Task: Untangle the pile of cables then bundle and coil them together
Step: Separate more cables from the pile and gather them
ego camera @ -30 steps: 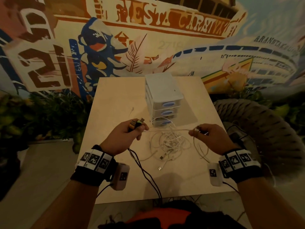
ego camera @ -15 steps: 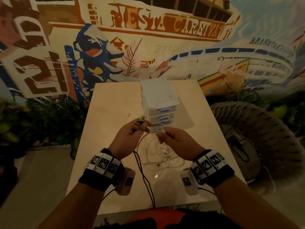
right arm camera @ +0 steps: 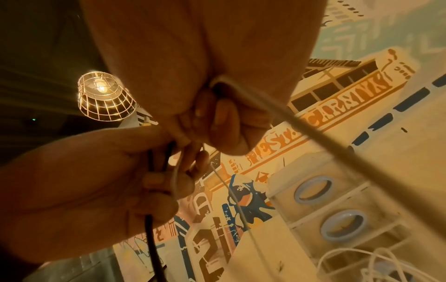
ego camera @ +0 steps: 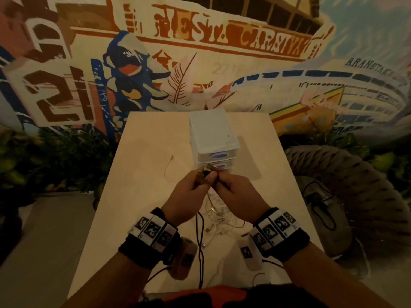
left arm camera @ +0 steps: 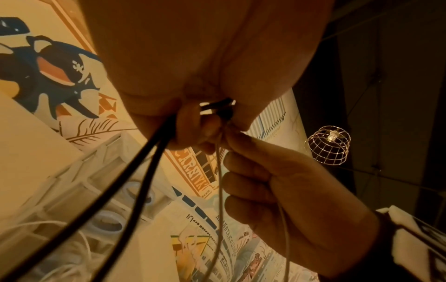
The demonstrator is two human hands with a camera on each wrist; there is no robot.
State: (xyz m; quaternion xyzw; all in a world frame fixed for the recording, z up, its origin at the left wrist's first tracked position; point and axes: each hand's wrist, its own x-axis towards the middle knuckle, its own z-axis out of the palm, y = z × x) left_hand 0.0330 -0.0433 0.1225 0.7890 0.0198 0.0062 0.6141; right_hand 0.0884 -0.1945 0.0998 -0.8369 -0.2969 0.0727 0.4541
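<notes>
Both hands meet above the table (ego camera: 142, 196), in front of the drawer unit. My left hand (ego camera: 201, 177) grips the black cable (ego camera: 200, 236) near its plugs (ego camera: 206, 170), which stick up past the thumb; two black strands (left arm camera: 135, 171) hang down from the fist. My right hand (ego camera: 219, 182) pinches a thin white cable (left arm camera: 219, 171) right against the left fingers, and a white strand (right arm camera: 313, 129) runs out of its fist. Under the hands, the tangled pile of white cables (ego camera: 219, 218) lies on the table.
A white three-drawer unit (ego camera: 213, 134) stands mid-table just beyond the hands. One thin loose cable (ego camera: 168, 167) lies to its left. A dark woven seat (ego camera: 355, 196) with a black cord is beside the table's right edge; plants are on the left. A painted wall is behind.
My right hand has moved left from about a table-width apart to touch the left hand. The white strand stretched between them has gone slack. The left hand has stayed put.
</notes>
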